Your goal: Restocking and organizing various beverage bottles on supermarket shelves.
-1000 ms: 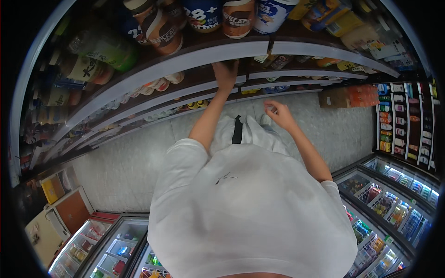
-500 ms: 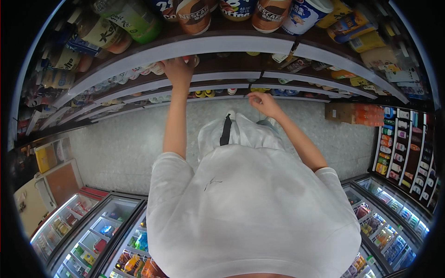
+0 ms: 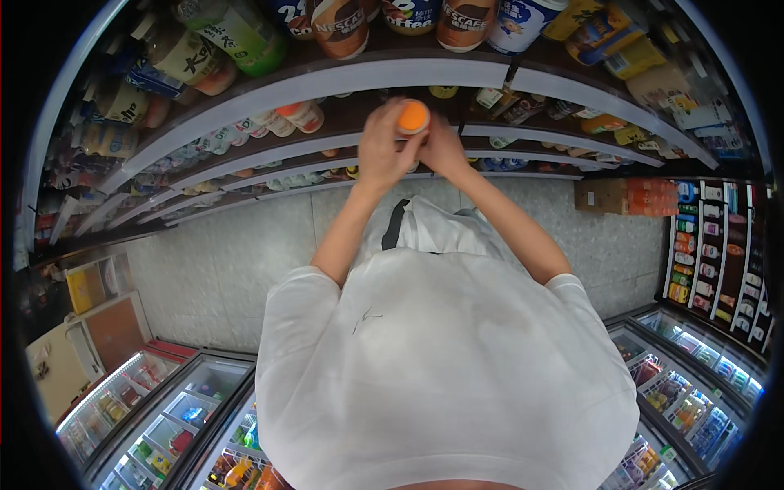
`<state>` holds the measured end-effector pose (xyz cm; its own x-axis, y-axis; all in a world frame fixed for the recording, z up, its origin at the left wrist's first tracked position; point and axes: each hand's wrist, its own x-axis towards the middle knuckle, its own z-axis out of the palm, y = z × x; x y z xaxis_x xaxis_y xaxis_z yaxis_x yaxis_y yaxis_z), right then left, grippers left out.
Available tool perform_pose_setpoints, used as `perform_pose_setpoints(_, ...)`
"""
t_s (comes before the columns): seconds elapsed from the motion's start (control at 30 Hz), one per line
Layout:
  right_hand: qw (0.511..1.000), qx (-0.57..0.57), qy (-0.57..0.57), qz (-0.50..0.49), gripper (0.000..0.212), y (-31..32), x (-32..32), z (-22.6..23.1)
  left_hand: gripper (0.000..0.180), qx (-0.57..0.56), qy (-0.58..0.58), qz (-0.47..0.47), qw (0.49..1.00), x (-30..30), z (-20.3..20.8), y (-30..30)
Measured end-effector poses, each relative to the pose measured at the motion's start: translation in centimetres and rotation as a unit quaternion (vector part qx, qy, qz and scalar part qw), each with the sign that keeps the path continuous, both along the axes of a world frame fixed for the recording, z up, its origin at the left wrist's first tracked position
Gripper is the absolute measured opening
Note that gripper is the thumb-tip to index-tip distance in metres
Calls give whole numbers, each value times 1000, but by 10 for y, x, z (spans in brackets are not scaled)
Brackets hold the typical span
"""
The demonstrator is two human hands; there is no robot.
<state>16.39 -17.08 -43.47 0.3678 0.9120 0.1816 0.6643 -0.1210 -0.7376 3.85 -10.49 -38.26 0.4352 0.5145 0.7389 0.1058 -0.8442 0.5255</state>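
Shop shelving (image 3: 351, 79) curved overhead from 10 to 2 o'clock, and pale tiled floor (image 3: 237, 278) lay below it. At 8 o'clock stood a glass-fronted chilled case (image 3: 220, 420) with lit goods inside. Toward 11 o'clock, a green bottle (image 3: 241, 37) stood on the upper shelf, and white bottles with red-orange tops (image 3: 302, 116) lined the shelf beneath. Just left of 12 o'clock, the left hand (image 3: 384, 151) was curled around an orange-lidded container (image 3: 413, 117), lid facing up, below the upper shelf's white edge. Right beside it, the right hand (image 3: 443, 149) lay close against the container's right side; its fingers were mostly hidden, so I could not tell its grip. Between 2 and 3 o'clock, a cardboard box (image 3: 599, 197) sat on the floor beside orange packs (image 3: 652, 198), and a stocked rack (image 3: 737, 233) filled 3 o'clock.
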Motion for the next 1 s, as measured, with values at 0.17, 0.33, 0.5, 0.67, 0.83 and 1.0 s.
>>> perform_pose_setpoints(0.17, 991, 21, -60, -115, 56, 5, 21, 1, 57, -107, 28, -56, 992, 19, -6, 0)
perform_pose_setpoints(0.33, 990, 56, -103, -71, 59, 20, 52, -28, 58, -87, 98, -41, 991, 23, -20, 18)
perform_pose_setpoints(0.5, 995, -41, -34, -79, 57, 34, 48, -30, 62, -142, 137, 61, 978, 12, -72, 51)
perform_pose_setpoints(0.67, 991, -73, 16, -107, 55, 34, 55, -23, 69, -147, 137, 58, 978, 17, -113, 83)
perform_pose_setpoints(0.83, 986, -106, 9, -128, 64, 28, 60, -19, 74, -240, 70, -20, 968, 42, -112, 88)
perform_pose_setpoints(1.0, 977, -89, 52, -185, 63, 26, 55, -22, 56, -218, 104, 48, 969, 42, -113, 99)
